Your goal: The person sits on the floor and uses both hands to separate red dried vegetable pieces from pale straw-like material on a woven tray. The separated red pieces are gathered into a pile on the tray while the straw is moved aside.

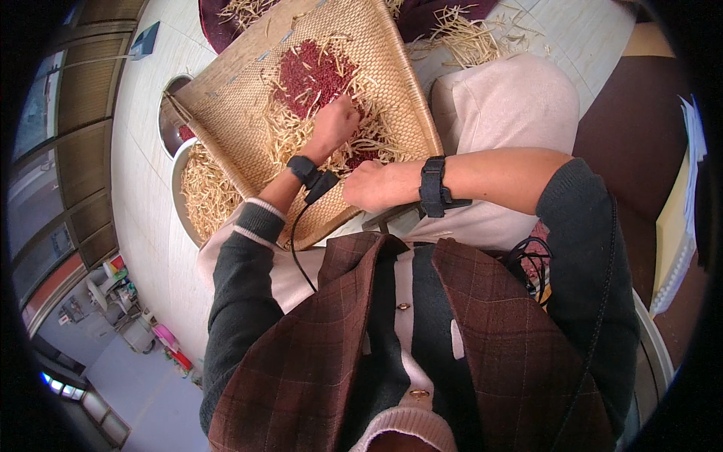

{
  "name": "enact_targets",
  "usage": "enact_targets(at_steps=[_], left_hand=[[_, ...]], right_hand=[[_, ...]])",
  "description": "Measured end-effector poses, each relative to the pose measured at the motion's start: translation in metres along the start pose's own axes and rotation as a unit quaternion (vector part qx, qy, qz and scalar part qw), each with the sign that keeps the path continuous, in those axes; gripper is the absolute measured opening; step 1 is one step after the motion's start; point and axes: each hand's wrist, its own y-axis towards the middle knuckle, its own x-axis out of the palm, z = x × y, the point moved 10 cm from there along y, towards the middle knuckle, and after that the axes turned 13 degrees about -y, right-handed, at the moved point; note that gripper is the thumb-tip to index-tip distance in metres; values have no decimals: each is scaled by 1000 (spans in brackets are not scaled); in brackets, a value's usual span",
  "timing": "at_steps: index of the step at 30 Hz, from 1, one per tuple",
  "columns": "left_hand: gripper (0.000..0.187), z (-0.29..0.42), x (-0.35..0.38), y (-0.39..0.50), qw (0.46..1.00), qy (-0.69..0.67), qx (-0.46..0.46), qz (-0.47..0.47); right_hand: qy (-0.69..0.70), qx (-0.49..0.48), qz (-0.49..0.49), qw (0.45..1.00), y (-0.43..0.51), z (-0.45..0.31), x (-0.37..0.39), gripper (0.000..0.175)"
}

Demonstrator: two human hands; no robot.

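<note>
A woven winnowing basket (237, 124) rests across the front of my lap, its flat end at the upper left. Inside lies a heap of small dark red beans (305, 79), with pale dry pods and husks (282, 135) spread around and below it. My left hand (336, 121) is among the husks at the lower edge of the beans, its fingers curled; what is in it is hidden. Nearer to me, my right hand (370, 186) is bent over the near part of the basket beside a small patch of beans (361, 160). Its fingertips are hidden too.
Left of the basket stand a white tub (179, 192) full of dry husks and a metal bowl (164, 124) with some red beans. Loose pods (469, 42) lie on the tiled floor beyond my knee. A brown seat with papers (678, 226) is at the right.
</note>
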Motion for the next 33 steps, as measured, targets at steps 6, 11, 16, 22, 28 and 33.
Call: enact_targets(at_steps=[6,11,16,22,28,33], left_hand=[[19,24,-4,-21,995,0,98,17],[33,84,46,-27,950,142,271,-64],[35,78,53,-44,920,223,289,-140],[25,35,-14,-69,938,236,243,-77],[37,-4,-60,-78,955,256,133,-65],[41,42,6,-80,956,128,246,-99]], right_hand=[[-1,-5,37,999,-3,-2,-5,18],[-14,-31,58,998,0,-2,-2,16],[-16,-34,72,997,2,-3,-3,15],[-8,-17,34,999,3,-4,6,14],[17,-50,78,996,0,-6,8,15],[24,-44,102,993,-1,-5,12,15]])
